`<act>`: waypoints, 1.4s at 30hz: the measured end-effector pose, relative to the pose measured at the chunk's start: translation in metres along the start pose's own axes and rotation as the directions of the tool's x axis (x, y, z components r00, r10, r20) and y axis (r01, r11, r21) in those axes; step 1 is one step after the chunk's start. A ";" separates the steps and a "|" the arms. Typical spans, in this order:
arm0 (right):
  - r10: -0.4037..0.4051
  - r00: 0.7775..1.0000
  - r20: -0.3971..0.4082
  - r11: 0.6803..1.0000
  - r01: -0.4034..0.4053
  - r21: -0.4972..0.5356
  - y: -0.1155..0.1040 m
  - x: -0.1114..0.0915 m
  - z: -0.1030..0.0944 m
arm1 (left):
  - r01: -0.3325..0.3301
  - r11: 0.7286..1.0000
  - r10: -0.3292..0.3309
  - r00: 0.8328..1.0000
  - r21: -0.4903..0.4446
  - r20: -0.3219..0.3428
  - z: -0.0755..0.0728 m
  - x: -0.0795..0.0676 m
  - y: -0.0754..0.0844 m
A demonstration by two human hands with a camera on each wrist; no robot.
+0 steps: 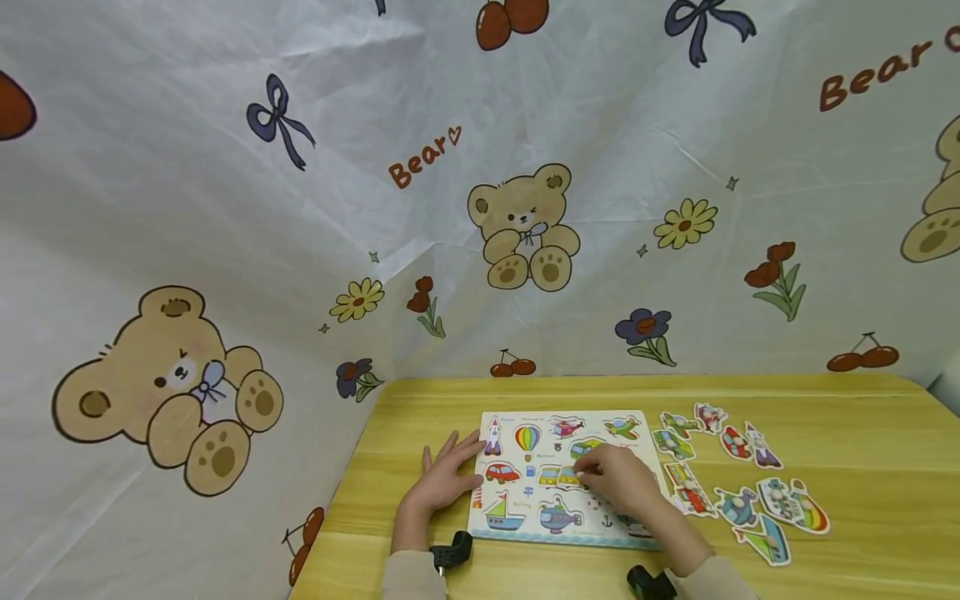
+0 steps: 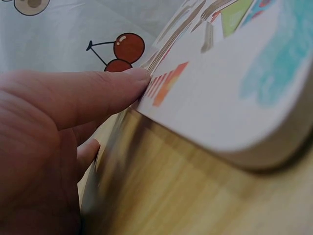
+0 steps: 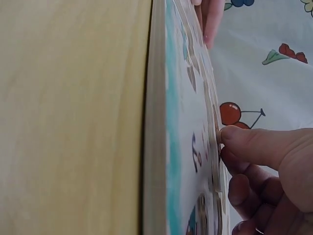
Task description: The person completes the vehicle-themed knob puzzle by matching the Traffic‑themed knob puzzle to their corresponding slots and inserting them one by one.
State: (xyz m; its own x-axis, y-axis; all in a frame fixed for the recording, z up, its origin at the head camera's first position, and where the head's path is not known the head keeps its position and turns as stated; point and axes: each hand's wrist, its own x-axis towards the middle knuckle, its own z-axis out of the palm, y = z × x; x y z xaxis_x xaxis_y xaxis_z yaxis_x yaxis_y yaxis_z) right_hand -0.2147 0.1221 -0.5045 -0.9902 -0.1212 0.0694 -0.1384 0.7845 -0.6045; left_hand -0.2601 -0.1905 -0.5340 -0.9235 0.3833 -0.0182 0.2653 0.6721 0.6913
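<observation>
A white puzzle board [image 1: 517, 515] with printed vehicles lies on the table. My left hand [image 1: 444, 477] rests at its left edge with fingers spread. In the left wrist view the left thumb [image 2: 112, 93] touches the board's edge. Over the middle of the board, my right hand [image 1: 621, 479] pinches a yellow train puzzle piece [image 1: 567, 477] between thumb and fingers. That piece lies over the printed train and partly hides under the fingers. Seen from the right wrist, the right thumb [image 3: 249, 142] meets the fingers close to the board surface [image 3: 183, 117].
Loose vehicle puzzle pieces lie right of the board, among them a red fire truck [image 1: 690, 490], a rocket [image 1: 763, 446], a sailboat [image 1: 767, 540] and a submarine [image 1: 737, 506]. Behind the wooden table [image 1: 862, 433] hangs a bear-print cloth [image 1: 600, 325].
</observation>
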 end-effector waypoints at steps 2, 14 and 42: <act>-0.001 1.000 0.002 1.000 0.001 0.000 -0.003 0.001 0.002 | -0.006 1.000 0.006 1.000 -0.001 -0.002 0.000 0.000 0.000; -0.045 0.998 -0.040 0.999 0.044 -0.018 -0.013 0.005 0.017 | -0.007 1.000 0.007 1.000 -0.003 -0.002 0.001 0.002 -0.001; -0.076 0.996 -0.054 0.990 0.069 -0.124 -0.024 0.008 0.025 | -0.007 1.000 0.007 1.000 -0.014 -0.012 0.002 0.003 -0.002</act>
State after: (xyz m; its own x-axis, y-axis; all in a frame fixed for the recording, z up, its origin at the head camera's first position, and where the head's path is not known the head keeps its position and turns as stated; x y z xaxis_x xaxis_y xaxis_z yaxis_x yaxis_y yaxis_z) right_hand -0.2185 0.0870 -0.5092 -0.9763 -0.1478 0.1581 -0.2079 0.8433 -0.4956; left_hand -0.2628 -0.1897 -0.5369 -0.9247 0.3806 -0.0048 0.2682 0.6604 0.7014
